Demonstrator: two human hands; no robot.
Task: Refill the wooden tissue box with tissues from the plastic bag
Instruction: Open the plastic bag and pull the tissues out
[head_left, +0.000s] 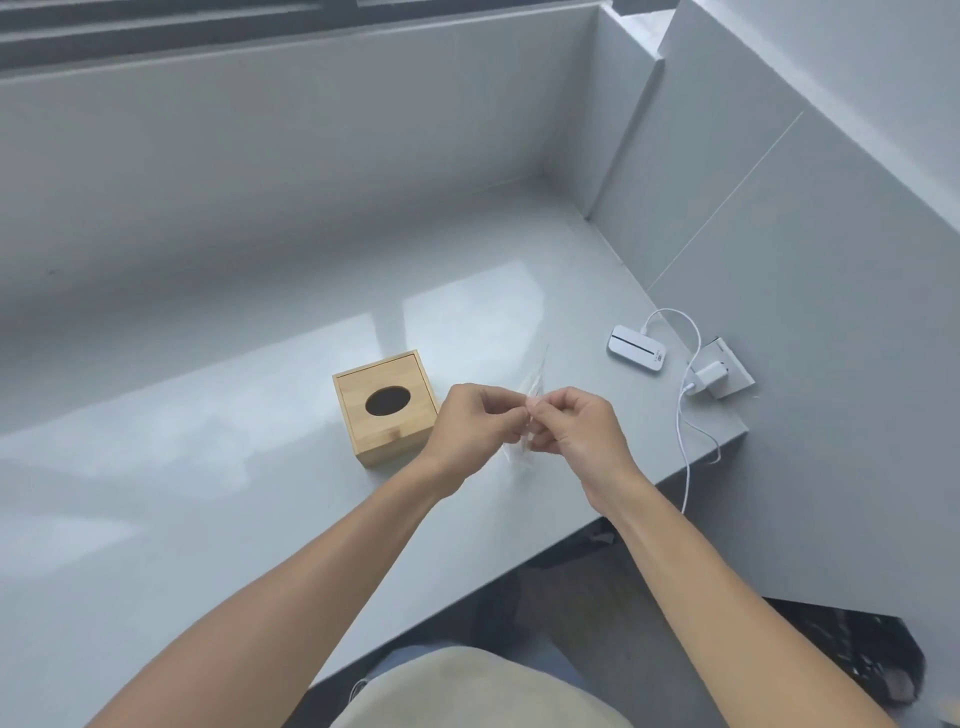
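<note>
A square wooden tissue box (385, 408) with a dark oval opening in its lid stands on the glossy grey counter (208, 467). Just right of it, both hands meet above the counter. My left hand (475, 423) and my right hand (576, 423) each pinch a thin, clear plastic bag (535, 382) between fingers and thumb. The bag is nearly see-through and stands up between the hands. No tissues can be made out in it.
A small white device (636, 347) lies at the counter's right end, cabled to a white charger in a wall socket (719, 370). The cable (688, 457) hangs over the counter's edge. Grey walls close the back and right. A dark chair (857, 649) is below right.
</note>
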